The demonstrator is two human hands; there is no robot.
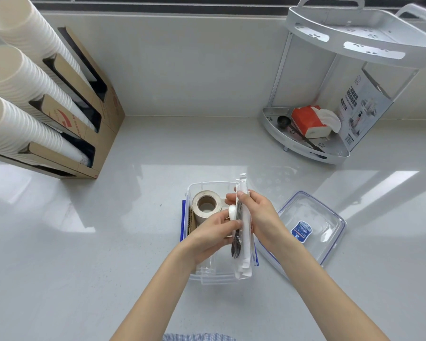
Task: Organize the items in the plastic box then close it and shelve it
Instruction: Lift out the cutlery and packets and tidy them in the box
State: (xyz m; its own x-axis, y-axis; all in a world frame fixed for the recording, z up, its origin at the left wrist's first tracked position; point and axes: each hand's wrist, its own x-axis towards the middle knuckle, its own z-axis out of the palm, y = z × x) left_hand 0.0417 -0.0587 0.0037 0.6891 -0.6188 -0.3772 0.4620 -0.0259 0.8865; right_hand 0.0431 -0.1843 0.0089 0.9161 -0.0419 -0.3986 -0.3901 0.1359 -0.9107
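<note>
The box point(202, 274) sits open on the counter point(84, 267), tape roll point(206, 205) inside. Both hands, left point(213, 233) and right point(261, 215), pinch a cutlery bundle point(242, 242) above it. The lid point(312, 227) lies just beside; sorting seems midway, closing and shelving remain.

Bright, even daylight fills the scene; pale window glare lies on the glossy counter point(138, 242) at 3 and 9 o'clock; shadows are soft and faint; wide-angle distortion bends the cup stacks point(22, 77) at 10 o'clock and the corner rack point(364, 33) at 1 o'clock; focus softens slightly toward the edges.
</note>
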